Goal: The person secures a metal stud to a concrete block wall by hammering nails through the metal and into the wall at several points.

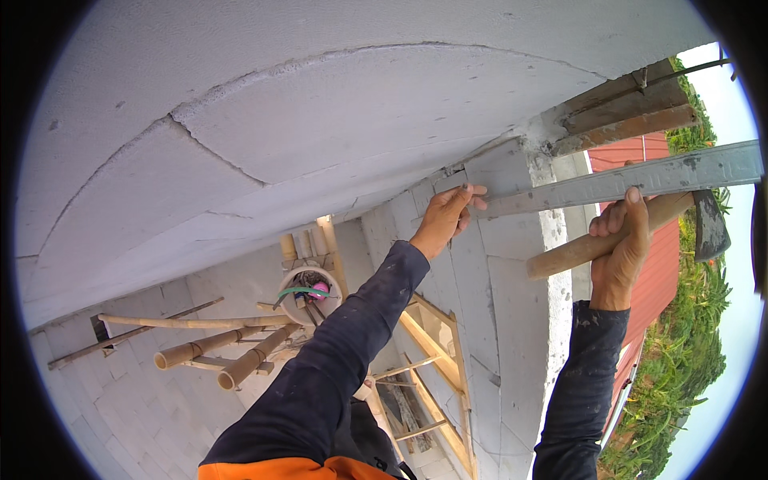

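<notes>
Your dark sleeves rise to both hands: your left hand [445, 218] pinches the long, stiff metal straightedge [624, 181] against the block wall [504, 280], while your right hand [620, 248] wraps it together with a head-heavy wooden-handled hatchet [632, 230].

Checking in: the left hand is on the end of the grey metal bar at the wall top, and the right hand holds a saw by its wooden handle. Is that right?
Not quite. In the head view the right hand grips a hammer by its wooden handle, not a saw; its dark metal head shows at the right. The rest holds: the left hand is on the end of the grey metal bar at the wall top.
</notes>
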Tool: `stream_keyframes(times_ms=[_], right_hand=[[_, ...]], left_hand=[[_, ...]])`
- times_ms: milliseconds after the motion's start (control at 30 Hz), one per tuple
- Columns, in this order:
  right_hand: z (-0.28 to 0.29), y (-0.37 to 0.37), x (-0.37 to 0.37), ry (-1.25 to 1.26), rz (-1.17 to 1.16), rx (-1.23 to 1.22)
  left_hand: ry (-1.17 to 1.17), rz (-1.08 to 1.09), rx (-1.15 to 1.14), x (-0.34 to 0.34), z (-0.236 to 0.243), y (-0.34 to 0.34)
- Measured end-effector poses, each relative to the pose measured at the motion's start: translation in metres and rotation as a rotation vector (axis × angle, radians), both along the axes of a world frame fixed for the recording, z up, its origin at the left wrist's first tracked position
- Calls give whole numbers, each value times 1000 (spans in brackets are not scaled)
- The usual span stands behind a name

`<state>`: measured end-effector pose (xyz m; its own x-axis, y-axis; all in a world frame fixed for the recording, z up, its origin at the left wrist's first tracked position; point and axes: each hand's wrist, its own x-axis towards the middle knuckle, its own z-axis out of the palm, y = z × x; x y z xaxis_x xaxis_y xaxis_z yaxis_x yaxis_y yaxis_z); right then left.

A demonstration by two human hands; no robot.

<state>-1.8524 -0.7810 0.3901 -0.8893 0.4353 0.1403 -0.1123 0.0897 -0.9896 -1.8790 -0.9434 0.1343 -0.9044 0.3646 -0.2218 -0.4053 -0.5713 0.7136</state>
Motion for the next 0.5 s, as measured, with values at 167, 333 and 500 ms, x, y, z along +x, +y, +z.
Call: stream_keyframes(times_ms=[167, 333, 500], right_hand=[[0, 3, 0, 10, 18, 8], [1, -4, 1, 0, 34, 29], [-2, 2, 1, 6, 54, 34]], left_hand=[[67, 38, -193, -15, -1, 14], [229, 86, -320, -26, -8, 24], [196, 59, -297, -21, -4, 30]])
